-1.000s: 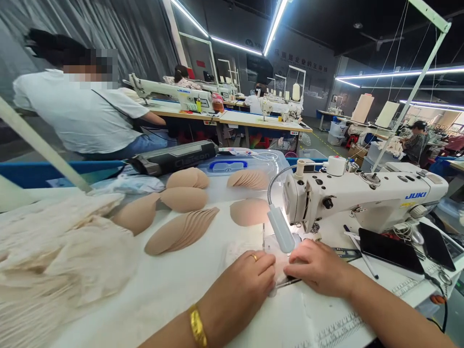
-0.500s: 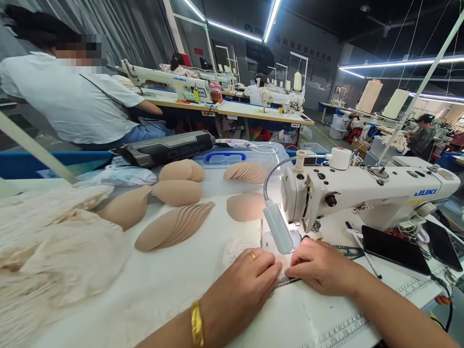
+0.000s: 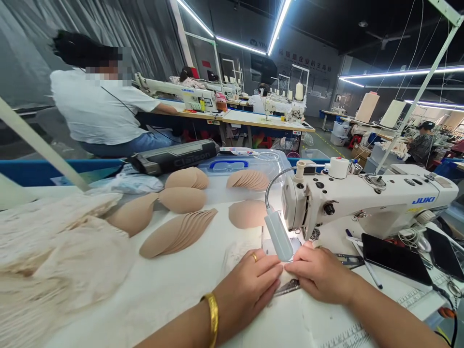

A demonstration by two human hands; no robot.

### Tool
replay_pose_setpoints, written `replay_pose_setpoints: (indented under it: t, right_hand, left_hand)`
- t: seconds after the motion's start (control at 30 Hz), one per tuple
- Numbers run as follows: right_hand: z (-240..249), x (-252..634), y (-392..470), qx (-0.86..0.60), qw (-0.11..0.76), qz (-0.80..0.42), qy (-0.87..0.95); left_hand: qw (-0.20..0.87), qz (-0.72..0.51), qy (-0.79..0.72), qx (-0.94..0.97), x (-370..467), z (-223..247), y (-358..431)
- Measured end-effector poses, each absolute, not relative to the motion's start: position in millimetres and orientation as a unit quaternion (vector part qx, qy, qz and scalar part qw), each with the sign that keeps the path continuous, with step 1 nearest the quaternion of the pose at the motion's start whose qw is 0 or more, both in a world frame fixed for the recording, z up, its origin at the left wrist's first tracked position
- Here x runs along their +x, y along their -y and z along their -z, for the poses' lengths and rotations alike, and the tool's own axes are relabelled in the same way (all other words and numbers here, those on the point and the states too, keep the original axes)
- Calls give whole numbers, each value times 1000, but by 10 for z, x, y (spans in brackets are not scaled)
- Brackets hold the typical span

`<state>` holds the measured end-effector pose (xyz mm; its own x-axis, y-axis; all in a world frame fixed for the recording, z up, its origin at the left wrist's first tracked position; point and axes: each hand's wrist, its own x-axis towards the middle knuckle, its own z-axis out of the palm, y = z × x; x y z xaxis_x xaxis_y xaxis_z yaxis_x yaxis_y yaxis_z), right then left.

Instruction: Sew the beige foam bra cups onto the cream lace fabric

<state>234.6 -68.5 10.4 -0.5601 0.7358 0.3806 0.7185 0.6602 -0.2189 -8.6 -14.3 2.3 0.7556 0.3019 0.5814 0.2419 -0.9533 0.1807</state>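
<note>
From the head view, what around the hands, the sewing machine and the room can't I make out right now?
All in the head view:
Needle tip of the sewing machine: not visible, apparently behind the lamp or right hand.
Surface under the left hand and right hand: covered by them.
Cloth pile: cut off by the left edge.
Ruler markings: too fine to read.
Far-right person: hands too small and blurred.

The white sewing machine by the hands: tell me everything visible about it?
The white sewing machine stands upright on the worktable, its smooth, metal-looking arm bearing blue JUKI lettering and a black knob on its front. A grey lamp on a bendy neck hangs before its head; the needle doesn't show. Whether it is running, I can't tell.
</note>
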Motion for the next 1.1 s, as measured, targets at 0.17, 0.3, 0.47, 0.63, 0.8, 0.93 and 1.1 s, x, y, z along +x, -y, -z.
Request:
replay_pose_setpoints:
  t: [0.17, 0.3, 0.47, 0.63, 0.8, 0.93, 1.1]
  right_hand:
    - [-71, 2349, 667, -438, 212, -17, 873]
    - [-38, 2349, 644, -454, 205, -4, 867]
    - [-21, 2345, 627, -464, 210, 15, 861]
    - [-26, 2337, 629, -464, 212, 24, 860]
    - [-47, 2329, 627, -475, 202, 26, 856]
    - [-53, 2327, 635, -488, 209, 17, 847]
    - [-15, 2357, 619, -479, 231, 10, 847]
  left_hand:
    - [46, -316, -125, 939, -55, 22, -12]
    - [47, -306, -107, 945, -45, 65, -149]
    - [60, -274, -112, 953, -43, 49, -252]
    - [71, -269, -111, 954, -38, 59, -285]
    - [44, -249, -119, 960, -12, 117, -349]
    - [18, -230, -147, 962, 47, 141, -422]
    - [-2, -227, -192, 955, 117, 89, -422]
